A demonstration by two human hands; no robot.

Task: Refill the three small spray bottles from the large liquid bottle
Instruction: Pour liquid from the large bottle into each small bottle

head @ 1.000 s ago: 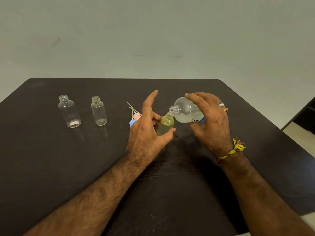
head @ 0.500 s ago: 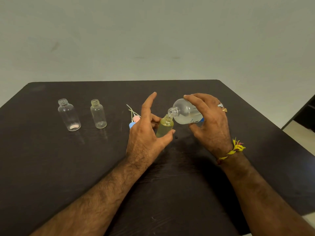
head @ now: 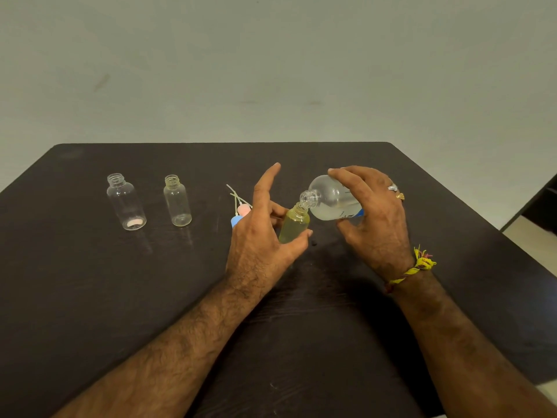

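While the left hand (head: 265,236) pinches the small yellow-tinted plastic spray bottle (head: 294,224) between thumb and middle fingers, its index finger sticks up straight, and the bottle stands slightly tilted near the middle of the dark brown wooden table (head: 90,297). From three o'clock of it, the right hand (head: 373,218) grips the large clear plastic liquid bottle (head: 331,199) tipped almost on its side, fingers over the top and thumb beneath, with its open mouth touching the small bottle's neck. Pale liquid lies along the lower side of the large bottle, and the small one looks filled nearly to its shoulder.

Compared with half a second ago, the hands and both bottles sit in nearly the same pose; the pour goes on with no clear change in tilt, and any rise in the liquid level is too slight to tell.

At nine o'clock of the left hand, partly hidden behind it, lie the removed spray tops (head: 239,214), one pink and one blue, with thin dip tubes pointing away. Farther toward nine o'clock stand two uncapped small bottles, well apart from the hands: the small clear bottle with a yellowish neck (head: 177,202), and beyond it the wider clear bottle with a pinkish base (head: 126,202). Both look empty and have not moved.

A yellow thread band (head: 419,265) circles the right wrist.
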